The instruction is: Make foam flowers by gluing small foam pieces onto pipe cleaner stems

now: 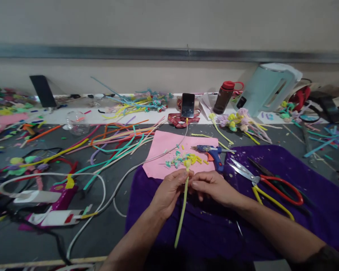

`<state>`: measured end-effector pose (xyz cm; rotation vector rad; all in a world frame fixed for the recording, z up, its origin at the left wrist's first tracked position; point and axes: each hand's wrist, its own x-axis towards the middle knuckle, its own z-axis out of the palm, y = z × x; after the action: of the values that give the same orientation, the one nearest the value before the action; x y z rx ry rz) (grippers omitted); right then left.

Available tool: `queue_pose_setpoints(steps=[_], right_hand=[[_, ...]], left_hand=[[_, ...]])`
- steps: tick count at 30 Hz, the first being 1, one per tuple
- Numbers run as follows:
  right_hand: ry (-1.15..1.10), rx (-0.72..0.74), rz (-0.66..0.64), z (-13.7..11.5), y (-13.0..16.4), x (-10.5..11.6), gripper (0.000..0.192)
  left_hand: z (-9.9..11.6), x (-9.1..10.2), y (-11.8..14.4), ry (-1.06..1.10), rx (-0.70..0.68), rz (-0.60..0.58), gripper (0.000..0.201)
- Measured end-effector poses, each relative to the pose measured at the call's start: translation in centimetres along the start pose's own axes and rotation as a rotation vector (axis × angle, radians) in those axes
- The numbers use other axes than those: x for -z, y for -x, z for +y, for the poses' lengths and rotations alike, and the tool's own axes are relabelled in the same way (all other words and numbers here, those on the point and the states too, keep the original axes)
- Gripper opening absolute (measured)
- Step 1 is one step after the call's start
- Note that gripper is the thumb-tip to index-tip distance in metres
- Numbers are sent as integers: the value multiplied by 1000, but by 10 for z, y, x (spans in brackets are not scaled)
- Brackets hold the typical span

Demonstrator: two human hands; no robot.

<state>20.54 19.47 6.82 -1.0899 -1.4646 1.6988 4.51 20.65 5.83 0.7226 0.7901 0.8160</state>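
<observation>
Two bare hands at six o'clock, taking the pink sheet as the clock's centre. Left hand: pinched narrow on a yellow-green fuzzy stem, thumb against fingers just below a yellow tuft at its top. Stem between both hands, slightly tilted, tuft toward twelve, tail toward seven. Right hand: fingers curled close beside the stem; cannot tell whether gripping it, with fingertips partly hidden. Step in hand, by judgement: fine fingertip work near the tuft. Next move, by judgement: calls for a steady left pinch and careful right fingertips.

Surface, left to right: dark worktop, heavily littered. Dark upright slab at ten. Magenta power strip at eight. Loose coloured stems at nine. Purple cloth below the hands, reaching toward four. Green and yellow snippets on the sheet. Propped phone at twelve. Blue glue gun at three. Red-capped bottle at one. Scissors, blades parted, between three and four. Pale blue kettle at two. Room: plain wall beyond, crossed by a metal rail.
</observation>
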Motion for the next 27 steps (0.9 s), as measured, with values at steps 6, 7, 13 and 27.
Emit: queue_pose_setpoints(steps=[6, 7, 13, 27], right_hand=[[-119, -52, 8, 8, -2, -11, 26], [-115, -53, 19, 8, -2, -11, 26], [33, -24, 94, 13, -3, -10, 26], [119, -40, 114, 18, -2, -12, 27]], left_hand=[[-3, -1, -2, -66, 31, -57, 27], [-3, -1, -2, -66, 36, -63, 26], [-6, 1, -4, -74, 30, -13, 22], [-6, 3, -7, -139, 53, -18, 29]])
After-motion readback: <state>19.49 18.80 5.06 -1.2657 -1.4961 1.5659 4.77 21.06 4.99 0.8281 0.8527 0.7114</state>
